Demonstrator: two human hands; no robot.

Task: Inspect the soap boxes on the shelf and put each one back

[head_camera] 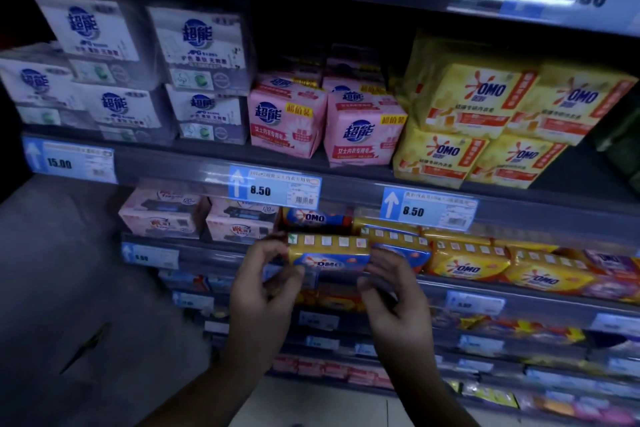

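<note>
A yellow OMO soap box (329, 253) with a blue front panel is held level in front of the second shelf, just off its edge. My left hand (265, 282) grips its left end and my right hand (394, 291) grips its right end. Behind it on that shelf lie more yellow OMO soap boxes (467, 258) in a row running right. Another OMO box (315, 218) sits further back on the shelf, directly behind the held one.
Pink soap packs (162, 215) stand left of the held box. The shelf above carries white packs (197, 45), pink packs (287, 121) and yellow OMO packs (474, 100). Price tags (273, 187) line the shelf edges. Lower shelves hold several small packs.
</note>
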